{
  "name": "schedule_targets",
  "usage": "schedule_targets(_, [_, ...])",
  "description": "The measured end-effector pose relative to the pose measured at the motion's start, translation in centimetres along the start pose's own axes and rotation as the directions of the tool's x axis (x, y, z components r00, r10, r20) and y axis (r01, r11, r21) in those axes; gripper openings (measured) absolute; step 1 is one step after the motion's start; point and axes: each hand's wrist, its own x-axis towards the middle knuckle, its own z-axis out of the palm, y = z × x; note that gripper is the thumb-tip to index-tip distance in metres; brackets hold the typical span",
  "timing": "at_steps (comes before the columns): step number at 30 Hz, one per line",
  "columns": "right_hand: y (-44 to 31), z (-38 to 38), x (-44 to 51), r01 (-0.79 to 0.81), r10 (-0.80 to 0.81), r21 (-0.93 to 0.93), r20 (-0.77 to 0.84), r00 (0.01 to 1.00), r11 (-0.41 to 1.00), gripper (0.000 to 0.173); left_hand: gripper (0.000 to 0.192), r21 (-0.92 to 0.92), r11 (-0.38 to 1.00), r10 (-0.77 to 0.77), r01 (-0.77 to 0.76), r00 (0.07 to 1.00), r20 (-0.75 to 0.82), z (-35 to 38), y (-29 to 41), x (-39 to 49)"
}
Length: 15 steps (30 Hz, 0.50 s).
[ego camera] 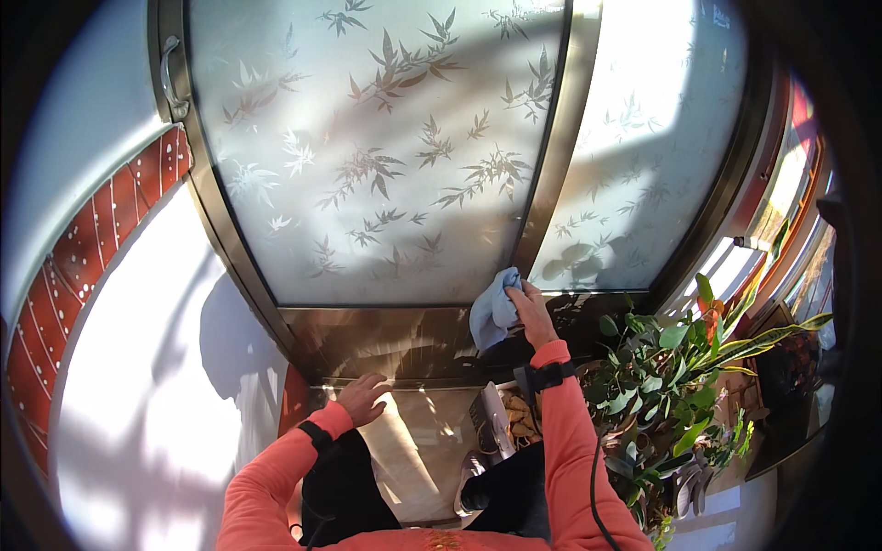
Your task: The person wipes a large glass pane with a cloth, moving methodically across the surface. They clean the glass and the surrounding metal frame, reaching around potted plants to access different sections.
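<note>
A light blue cloth is held in my right hand, pressed to the metal frame at the lower right corner of a frosted glass door with a leaf pattern. The door's brown metal bottom rail runs below the pane. My left hand is empty, fingers spread, near the foot of the door and above my knee. Whether its fingertips touch the rail I cannot tell.
Potted plants crowd the lower right. Between my legs and the door stands an open box with brown lumpy items. A metal handle is at the door's upper left. White wall with a red tile band lies left.
</note>
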Motion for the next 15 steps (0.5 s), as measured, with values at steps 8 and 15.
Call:
schedule_targets(8, [-2.6, 6.1, 3.0, 0.060, -0.391, -0.808, -0.217, 0.895, 0.586, 0.033, 0.027, -0.378, 0.884, -0.388, 0.274, 0.881, -0.269, 5.5, -4.5, -1.6])
schedule_targets(15, [7.6, 7.8, 1.5, 0.057, -0.059, -0.852, 0.030, 0.998, 0.521, 0.040, 0.029, -0.348, 0.881, -0.394, 0.321, 0.904, -0.166, 6.8, -5.8, -2.2])
